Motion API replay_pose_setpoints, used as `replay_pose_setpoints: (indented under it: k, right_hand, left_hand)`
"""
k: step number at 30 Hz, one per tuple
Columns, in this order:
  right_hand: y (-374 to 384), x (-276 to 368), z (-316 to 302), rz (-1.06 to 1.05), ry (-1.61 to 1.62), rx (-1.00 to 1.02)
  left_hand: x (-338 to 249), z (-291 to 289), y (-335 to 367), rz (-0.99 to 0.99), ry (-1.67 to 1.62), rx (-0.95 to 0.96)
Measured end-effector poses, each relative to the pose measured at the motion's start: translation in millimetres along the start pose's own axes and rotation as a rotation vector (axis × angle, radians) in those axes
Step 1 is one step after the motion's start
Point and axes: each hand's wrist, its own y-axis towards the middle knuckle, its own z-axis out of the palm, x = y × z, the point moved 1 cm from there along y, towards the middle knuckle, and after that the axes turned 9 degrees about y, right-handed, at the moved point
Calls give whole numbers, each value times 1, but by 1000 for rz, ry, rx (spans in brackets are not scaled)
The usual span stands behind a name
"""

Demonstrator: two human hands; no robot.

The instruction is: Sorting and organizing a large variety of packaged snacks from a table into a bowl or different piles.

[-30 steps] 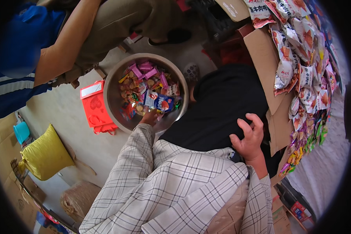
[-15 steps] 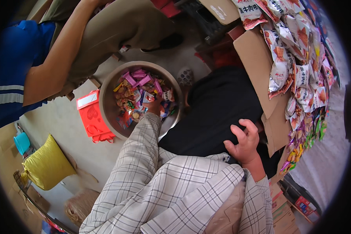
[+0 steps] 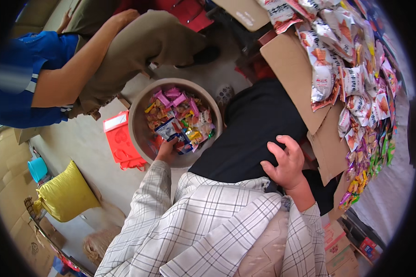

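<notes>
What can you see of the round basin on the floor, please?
The basin looks like dull grey metal, wide and round, with a smooth rim and sloping inner wall. It stands upright on the pale floor, holding a heap of small wrapped snacks, some pink. The left hand reaches in over its near side, at a blue-and-white packet. A red package sits beside it.
</notes>
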Motion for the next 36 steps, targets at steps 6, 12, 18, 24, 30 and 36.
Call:
replay_pose_setpoints:
  k: [6, 12, 18, 24, 30, 36]
  right_hand:
    - [2, 6, -7, 19, 79, 2]
    - [-3, 13, -36, 234, 428, 65]
    - [-21, 18, -60, 415, 1003, -21]
    - [-44, 8, -86, 568, 864, -129]
    - [-49, -29, -137, 824, 867, 126]
    - [49, -96, -207, 360, 1307, -572]
  left_hand:
    - [-88, 114, -54, 316, 50, 295]
    - [-134, 252, -198, 559, 189, 731]
    - [-90, 310, -269, 639, 641, 835]
    - [-34, 325, -247, 285, 499, 1151]
    - [-38, 330, -230, 8, 380, 1475]
    - [-44, 330, -231, -73, 300, 1552]
